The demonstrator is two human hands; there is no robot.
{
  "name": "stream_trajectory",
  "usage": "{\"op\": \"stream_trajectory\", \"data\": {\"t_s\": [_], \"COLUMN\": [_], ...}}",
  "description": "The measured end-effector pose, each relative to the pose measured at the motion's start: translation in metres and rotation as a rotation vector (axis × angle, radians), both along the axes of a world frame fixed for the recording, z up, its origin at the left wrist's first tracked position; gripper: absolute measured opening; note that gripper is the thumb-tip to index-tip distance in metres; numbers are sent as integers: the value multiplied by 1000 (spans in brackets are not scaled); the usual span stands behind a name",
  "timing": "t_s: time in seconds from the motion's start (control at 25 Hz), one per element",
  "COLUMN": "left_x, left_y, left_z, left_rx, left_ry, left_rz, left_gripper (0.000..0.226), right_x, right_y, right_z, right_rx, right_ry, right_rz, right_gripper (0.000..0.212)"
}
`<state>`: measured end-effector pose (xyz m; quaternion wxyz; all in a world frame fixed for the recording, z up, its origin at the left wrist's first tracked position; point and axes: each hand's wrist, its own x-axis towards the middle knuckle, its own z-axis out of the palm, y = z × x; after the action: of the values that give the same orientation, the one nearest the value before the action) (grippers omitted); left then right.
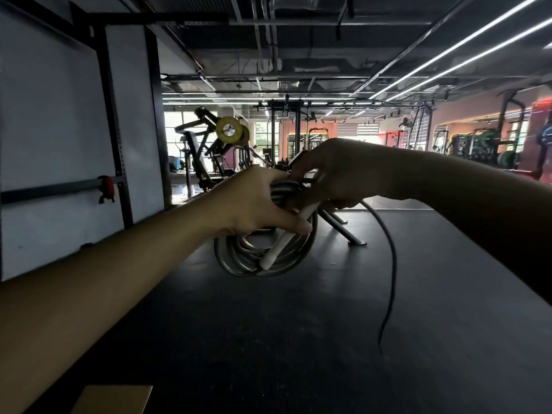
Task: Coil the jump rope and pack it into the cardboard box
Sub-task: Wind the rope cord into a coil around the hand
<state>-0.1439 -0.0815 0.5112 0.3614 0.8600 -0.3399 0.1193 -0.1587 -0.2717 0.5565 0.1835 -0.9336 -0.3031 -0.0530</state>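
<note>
The left hand (257, 201) is closed tight around the top of the coiled jump rope (263, 252). The loops hang down below that hand in a round bunch, up in the air above the dark floor (298, 339). A white handle (279, 249) lies slanted across the loops, with its low end pointing down and toward the left arm.

The right hand (337, 174) is just beside the left hand and touches the top of the coil too. Its fingers are pinched together on the rope there, but I cannot tell just which strand they hold. From under the right hand, a loose tail of rope (391, 264) curves out past the coil and hangs down, its thin end near the floor. So the rope is not all wound up yet.

The loose tail is on the right hand's side of the coil, so I think that hand is the one to bring it round for the next loop while the left hand keeps the bunch together. The tail hangs mostly up and down, so it has to be lifted and swung over to the coil.

A flat brown corner of the cardboard box (113, 398) shows well below the coil, under the left arm, at the bottom edge of the view. The coil is far from it, so packing comes later
</note>
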Motion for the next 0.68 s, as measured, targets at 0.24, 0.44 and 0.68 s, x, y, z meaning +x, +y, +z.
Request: {"op": "stream_trajectory", "data": {"t_s": [0.24,0.44,0.68], "left_x": [-17,1,-19], "left_y": [19,-12,-51], "left_z": [-7,-20,-26], "left_rx": [-420,-1163,-1285], "left_ry": [262,224,274], "left_rz": [-138,9,18], "left_gripper": [16,22,45], "right_x": [-4,33,-4], "right_y": [-38,-9,44], "right_z": [-16,-66,-101], "right_rx": [666,931,1510], "right_ry": [172,149,129], "right_rz": [76,-38,-17], "right_gripper": [56,51,49]}}
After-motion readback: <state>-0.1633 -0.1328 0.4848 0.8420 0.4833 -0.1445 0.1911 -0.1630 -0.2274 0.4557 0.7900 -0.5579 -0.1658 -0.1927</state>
